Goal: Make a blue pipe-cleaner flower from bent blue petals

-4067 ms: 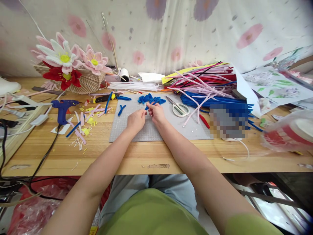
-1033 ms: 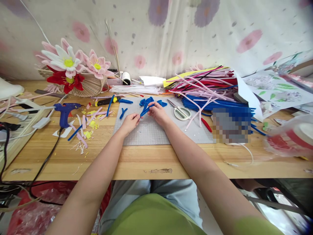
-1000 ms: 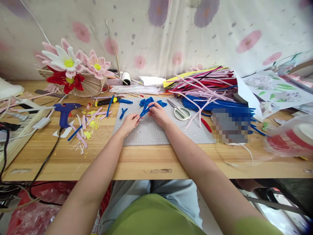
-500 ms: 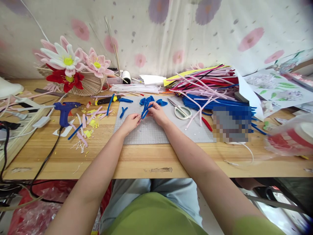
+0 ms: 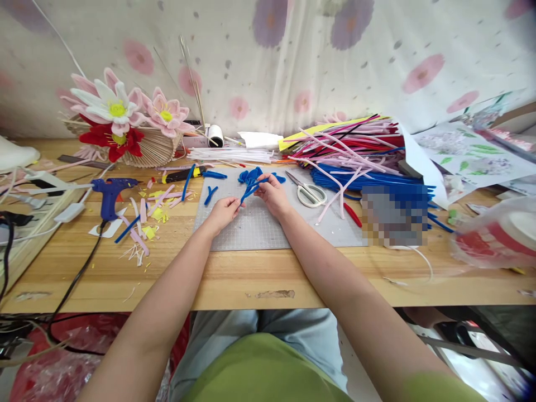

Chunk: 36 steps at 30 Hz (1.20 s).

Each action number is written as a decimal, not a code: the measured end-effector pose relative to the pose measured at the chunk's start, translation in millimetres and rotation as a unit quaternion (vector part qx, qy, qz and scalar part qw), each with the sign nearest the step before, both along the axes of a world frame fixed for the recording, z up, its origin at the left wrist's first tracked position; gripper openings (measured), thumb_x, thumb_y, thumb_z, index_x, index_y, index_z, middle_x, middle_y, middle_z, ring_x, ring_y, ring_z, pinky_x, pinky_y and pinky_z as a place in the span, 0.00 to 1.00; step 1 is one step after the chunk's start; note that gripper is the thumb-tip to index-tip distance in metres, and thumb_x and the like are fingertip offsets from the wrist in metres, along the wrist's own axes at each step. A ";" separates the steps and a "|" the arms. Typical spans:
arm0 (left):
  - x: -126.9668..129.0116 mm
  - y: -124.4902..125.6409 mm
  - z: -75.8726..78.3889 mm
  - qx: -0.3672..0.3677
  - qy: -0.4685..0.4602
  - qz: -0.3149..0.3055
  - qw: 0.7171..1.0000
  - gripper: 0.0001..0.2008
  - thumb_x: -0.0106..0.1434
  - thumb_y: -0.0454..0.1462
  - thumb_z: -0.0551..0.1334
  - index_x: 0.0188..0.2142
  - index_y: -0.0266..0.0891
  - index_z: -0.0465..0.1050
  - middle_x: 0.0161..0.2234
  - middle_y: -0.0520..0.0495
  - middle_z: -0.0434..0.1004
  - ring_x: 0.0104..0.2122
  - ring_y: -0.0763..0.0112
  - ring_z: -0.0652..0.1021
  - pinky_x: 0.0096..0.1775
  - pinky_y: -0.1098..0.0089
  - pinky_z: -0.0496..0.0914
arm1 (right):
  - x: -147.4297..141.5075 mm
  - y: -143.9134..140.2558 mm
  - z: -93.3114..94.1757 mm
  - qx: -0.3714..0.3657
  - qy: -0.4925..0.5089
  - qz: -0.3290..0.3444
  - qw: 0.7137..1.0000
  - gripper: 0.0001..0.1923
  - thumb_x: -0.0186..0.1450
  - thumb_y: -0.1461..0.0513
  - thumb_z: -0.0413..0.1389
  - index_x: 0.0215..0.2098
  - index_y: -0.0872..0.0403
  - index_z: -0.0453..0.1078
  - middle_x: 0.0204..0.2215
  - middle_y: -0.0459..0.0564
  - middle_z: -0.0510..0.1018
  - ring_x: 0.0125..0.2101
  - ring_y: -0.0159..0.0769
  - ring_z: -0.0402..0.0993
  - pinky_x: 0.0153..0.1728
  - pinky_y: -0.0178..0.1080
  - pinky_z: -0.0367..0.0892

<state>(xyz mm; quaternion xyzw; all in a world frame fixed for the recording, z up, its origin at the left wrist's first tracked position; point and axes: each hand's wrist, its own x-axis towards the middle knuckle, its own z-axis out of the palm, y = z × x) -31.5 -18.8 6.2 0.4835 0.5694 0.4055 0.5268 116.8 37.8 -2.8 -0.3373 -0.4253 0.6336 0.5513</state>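
Nearest, the left hand pinches the lower end of a blue pipe cleaner over the grey mat. Just beyond, the right hand nips its upper end, so both hands are closed on the one stem, close together. It looks light, fuzzy and easily bent, likely holding whatever kink it is given; the ends seem the surest grip. Behind lie blue petals, then scissors, a pipe cleaner heap and flowers.

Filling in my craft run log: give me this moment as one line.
left hand: pinches blue pipe cleaner | right hand: pinches same piece | under: grey cutting mat | near: scissors
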 end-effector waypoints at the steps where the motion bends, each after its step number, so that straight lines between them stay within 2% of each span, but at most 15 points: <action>1: -0.3 0.2 -0.1 0.001 -0.002 0.003 1.000 0.09 0.59 0.37 0.56 0.26 0.33 0.70 0.17 0.56 0.59 0.14 0.83 0.58 0.17 0.79 0.49 | -0.3 0.6 0.1 -0.008 0.001 -0.014 1.000 0.10 0.51 0.65 0.51 0.32 0.52 0.58 0.22 0.38 0.68 0.22 0.24 0.65 0.29 0.30 0.64; 4: -1.6 0.8 -1.0 -0.003 0.001 -0.001 1.000 0.10 0.58 0.38 0.56 0.26 0.34 0.70 0.16 0.55 0.59 0.14 0.83 0.58 0.17 0.79 0.49 | 3.2 4.3 0.8 -0.046 0.029 -0.065 0.996 0.10 0.50 0.66 0.49 0.32 0.51 0.57 0.21 0.38 0.66 0.22 0.24 0.65 0.27 0.30 0.63; 6: -2.8 1.1 -2.1 -0.005 0.005 -0.013 1.000 0.10 0.58 0.38 0.57 0.26 0.34 0.70 0.17 0.55 0.59 0.15 0.83 0.58 0.17 0.79 0.49 | 8.0 6.8 1.6 -0.054 0.048 -0.073 0.995 0.10 0.50 0.67 0.49 0.32 0.51 0.56 0.20 0.38 0.65 0.22 0.24 0.64 0.27 0.29 0.62; 12: -2.8 -0.1 -0.6 -0.016 -0.001 -0.030 0.999 0.09 0.57 0.38 0.58 0.24 0.34 0.70 0.17 0.55 0.59 0.15 0.83 0.59 0.18 0.78 0.50 | 15.5 6.0 1.8 0.001 -0.006 0.034 0.999 0.12 0.49 0.66 0.51 0.33 0.52 0.59 0.24 0.39 0.68 0.22 0.25 0.65 0.27 0.31 0.63; 15: -1.0 -1.6 2.1 -0.012 -0.001 -0.028 1.000 0.09 0.57 0.37 0.58 0.24 0.34 0.70 0.16 0.55 0.59 0.14 0.83 0.58 0.18 0.78 0.51 | 12.5 2.8 -0.1 0.026 -0.042 0.073 0.996 0.12 0.49 0.65 0.51 0.33 0.52 0.60 0.24 0.39 0.67 0.22 0.24 0.64 0.27 0.31 0.63; 20: -1.7 -0.4 -3.3 0.024 0.027 -0.036 0.999 0.09 0.60 0.36 0.56 0.24 0.36 0.67 0.14 0.57 0.59 0.13 0.83 0.58 0.17 0.79 0.51 | 3.4 -3.6 -2.4 0.068 -0.140 0.110 0.982 0.16 0.50 0.66 0.50 0.39 0.51 0.63 0.20 0.38 0.67 0.21 0.26 0.66 0.26 0.32 0.64; 23: -2.7 1.9 -8.7 0.044 0.051 -0.038 0.997 0.07 0.59 0.37 0.58 0.26 0.36 0.66 0.14 0.58 0.60 0.12 0.83 0.60 0.16 0.79 0.55 | -0.9 -8.5 -0.8 0.078 -0.194 0.126 0.970 0.19 0.51 0.67 0.50 0.42 0.51 0.63 0.18 0.37 0.66 0.20 0.26 0.64 0.24 0.31 0.63; 26: -1.3 2.7 -9.2 0.043 0.022 -0.008 0.999 0.06 0.56 0.36 0.61 0.31 0.36 0.66 0.16 0.58 0.64 0.13 0.81 0.65 0.16 0.78 0.60 | -1.5 -11.8 1.5 0.064 -0.178 0.152 0.970 0.18 0.52 0.67 0.49 0.42 0.52 0.64 0.20 0.38 0.67 0.19 0.25 0.63 0.23 0.30 0.62; 30: 2.0 2.0 -7.2 0.050 -0.012 0.004 0.999 0.12 0.54 0.35 0.64 0.36 0.36 0.64 0.19 0.58 0.66 0.15 0.80 0.68 0.17 0.78 0.64 | -0.9 -12.4 1.7 0.060 -0.165 0.178 0.968 0.18 0.52 0.67 0.50 0.41 0.53 0.65 0.22 0.38 0.69 0.19 0.24 0.63 0.21 0.29 0.62; 36: 1.5 3.3 -10.7 0.059 -0.002 0.013 0.998 0.09 0.55 0.38 0.63 0.30 0.36 0.64 0.22 0.54 0.71 0.17 0.78 0.72 0.19 0.76 0.68 | -5.1 -15.0 2.9 0.090 -0.186 0.183 0.961 0.18 0.50 0.66 0.54 0.40 0.52 0.66 0.26 0.41 0.71 0.22 0.25 0.65 0.22 0.30 0.64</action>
